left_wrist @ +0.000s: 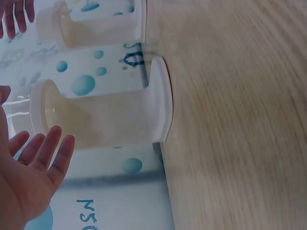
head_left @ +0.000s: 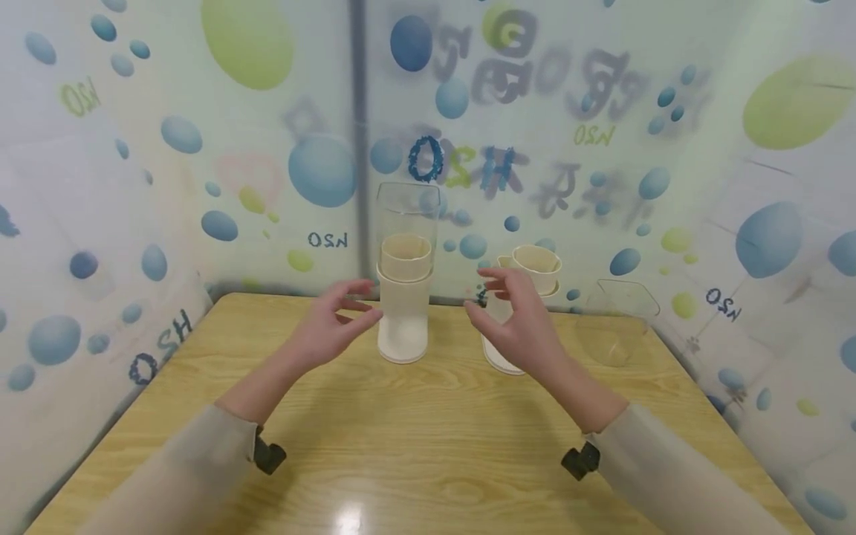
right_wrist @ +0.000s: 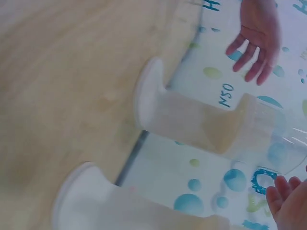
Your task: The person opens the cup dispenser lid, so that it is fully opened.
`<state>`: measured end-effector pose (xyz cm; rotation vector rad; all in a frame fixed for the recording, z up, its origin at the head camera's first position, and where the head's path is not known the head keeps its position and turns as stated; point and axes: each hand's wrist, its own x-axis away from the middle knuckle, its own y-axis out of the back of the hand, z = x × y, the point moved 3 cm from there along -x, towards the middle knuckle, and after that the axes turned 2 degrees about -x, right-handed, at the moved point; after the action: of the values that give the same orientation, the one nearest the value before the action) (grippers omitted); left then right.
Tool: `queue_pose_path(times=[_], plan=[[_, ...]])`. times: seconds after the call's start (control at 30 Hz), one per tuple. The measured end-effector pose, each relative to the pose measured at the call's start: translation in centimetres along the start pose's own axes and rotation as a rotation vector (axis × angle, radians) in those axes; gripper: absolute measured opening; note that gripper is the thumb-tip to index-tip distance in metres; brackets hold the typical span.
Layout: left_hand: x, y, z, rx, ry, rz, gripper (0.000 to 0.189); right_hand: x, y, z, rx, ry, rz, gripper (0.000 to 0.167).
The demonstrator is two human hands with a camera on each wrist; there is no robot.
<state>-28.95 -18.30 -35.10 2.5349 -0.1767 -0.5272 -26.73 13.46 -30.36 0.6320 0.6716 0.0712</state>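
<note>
Reader: Where does the left stand lie relative to the fingers?

Author: The cream left stand [head_left: 404, 319] is upright between the hands. The left hand [head_left: 334, 323] is just beside it, the thumb tip meeting its outline in the head view; the right-wrist view shows a slight gap to the fingers. The right hand [head_left: 521, 323] points toward it from farther off, partly covering the cream right stand [head_left: 498, 358].

Reader: And the state of the fingers?

Author: On both hands they are gently bent and spread, thumb well parted, with nothing in their grasp.

Reader: Which edges and spaces bound the figure?

Author: Both stands are near the back edge of the wooden table [head_left: 401, 446], before a dotted sheet [head_left: 321, 167]. Bare wood extends from their bases toward the person, and a gap separates the stands.

Reader: And the containers?

Author: A clear vessel [head_left: 408, 208] tops the left stand; a cream ring [head_left: 406, 256] shows through its wall. A cream cup [head_left: 545, 279] tops the right stand. A clear jug [head_left: 618, 334] is farther right, the table visible through it.
</note>
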Motion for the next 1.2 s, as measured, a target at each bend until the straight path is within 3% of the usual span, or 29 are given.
queue_pose_path(times=[0.3, 0.53, 0.7, 0.9, 1.2], plan=[[-4.4, 1.6, 1.5, 0.062, 0.053, 0.045, 0.091, -6.7, -1.4, 2.4, 0.023, 0.002, 0.011, 0.066], [-7.9, 0.8, 1.3, 0.077, 0.09, 0.093, 0.129, -10.0, -3.2, 3.4, 0.089, -0.002, 0.032, 0.08], [-9.5, -0.1, 1.1, 0.076, 0.083, 0.094, 0.138, -11.2, -4.4, 3.7, 0.102, -0.004, 0.078, 0.085], [-10.7, -1.2, 1.1, 0.117, 0.068, 0.092, 0.138, -11.8, -5.3, 3.6, 0.123, 0.034, 0.104, 0.076], [-10.2, -2.1, 1.1, 0.12, 0.065, 0.05, 0.132, -11.7, -5.5, 3.3, 0.1, 0.024, 0.06, 0.07]])
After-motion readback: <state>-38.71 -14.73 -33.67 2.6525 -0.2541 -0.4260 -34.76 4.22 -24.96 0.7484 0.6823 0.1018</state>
